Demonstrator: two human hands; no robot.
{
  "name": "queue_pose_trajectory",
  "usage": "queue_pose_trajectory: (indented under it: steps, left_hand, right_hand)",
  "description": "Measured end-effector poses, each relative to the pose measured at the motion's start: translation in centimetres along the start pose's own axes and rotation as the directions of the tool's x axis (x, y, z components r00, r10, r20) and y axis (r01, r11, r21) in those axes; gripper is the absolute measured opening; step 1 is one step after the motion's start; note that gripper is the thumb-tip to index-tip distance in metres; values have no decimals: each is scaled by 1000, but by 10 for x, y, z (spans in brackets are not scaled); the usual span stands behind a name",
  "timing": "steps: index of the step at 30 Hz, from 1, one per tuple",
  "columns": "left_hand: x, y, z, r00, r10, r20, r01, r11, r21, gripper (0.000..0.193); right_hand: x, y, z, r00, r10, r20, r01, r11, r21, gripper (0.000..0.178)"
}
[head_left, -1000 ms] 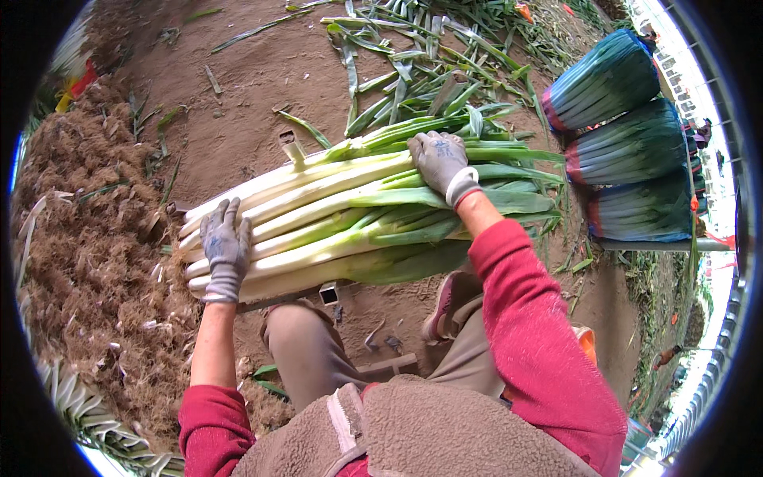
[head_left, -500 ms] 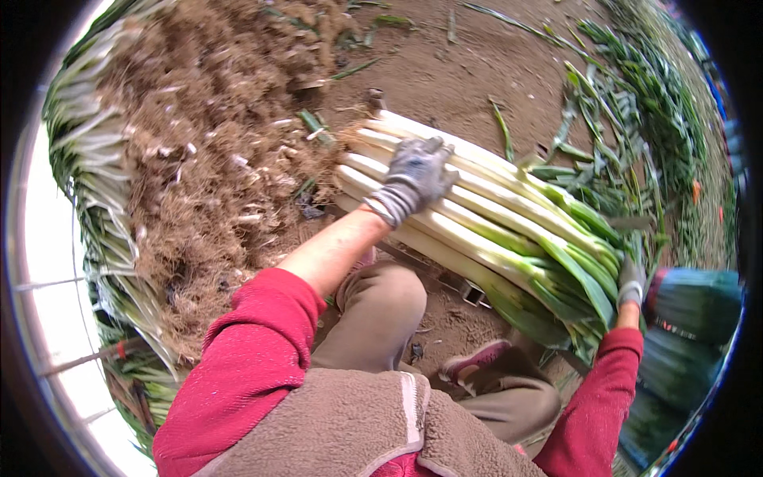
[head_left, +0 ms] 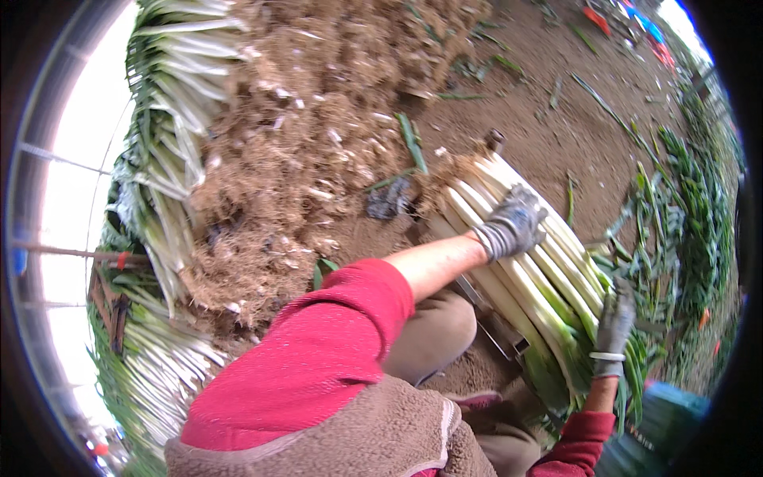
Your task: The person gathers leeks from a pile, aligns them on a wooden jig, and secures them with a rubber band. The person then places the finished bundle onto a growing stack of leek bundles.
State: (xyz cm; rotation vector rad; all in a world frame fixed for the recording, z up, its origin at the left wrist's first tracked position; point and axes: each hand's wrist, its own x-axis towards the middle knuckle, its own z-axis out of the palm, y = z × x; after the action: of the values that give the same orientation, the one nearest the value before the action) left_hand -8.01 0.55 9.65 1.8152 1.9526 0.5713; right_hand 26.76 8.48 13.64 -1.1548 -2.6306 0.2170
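Observation:
A thick bundle of long green onions (head_left: 509,290) lies in front of me, white stalks at the upper left and green leaves at the lower right. My left hand (head_left: 515,222), in a grey glove, rests palm down across the white stalks below the roots, its fingers bent over them. Farther down, my right hand (head_left: 616,322), gloved too, lies along the leaves with its fingers stretched out. Its palm side is hidden. Beneath the bundle, part of a metal frame (head_left: 485,314) shows near my knee.
Matted roots and trimmings (head_left: 318,135) are heaped at the upper left. Beyond them lies a row of green onions (head_left: 175,119), with a thinner pile (head_left: 163,381) at lower left. Loose leaves (head_left: 683,238) litter the right side. Blue-green wrapped bundles (head_left: 660,421) stand at lower right.
The view has swung, so the whole scene sits farther right. My right hand has shifted from the outer edge of the leaves onto their top. The left hand remains on the stalks.

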Motion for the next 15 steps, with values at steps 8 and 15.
queue_pose_trajectory:
  steps: [8, 15]
  left_hand:
    - [-9, 0, 6, 968, 90, -234, -72, 994, 85, 39]
    - [-44, -7, 26, 836, 18, -548, -204, 938, -281, 37]
  right_hand:
    - [19, -54, 68, 941, 274, 197, -229, 947, -224, 47]
    - [21, -31, 81, 968, 232, 92, -206, 951, -231, 46]
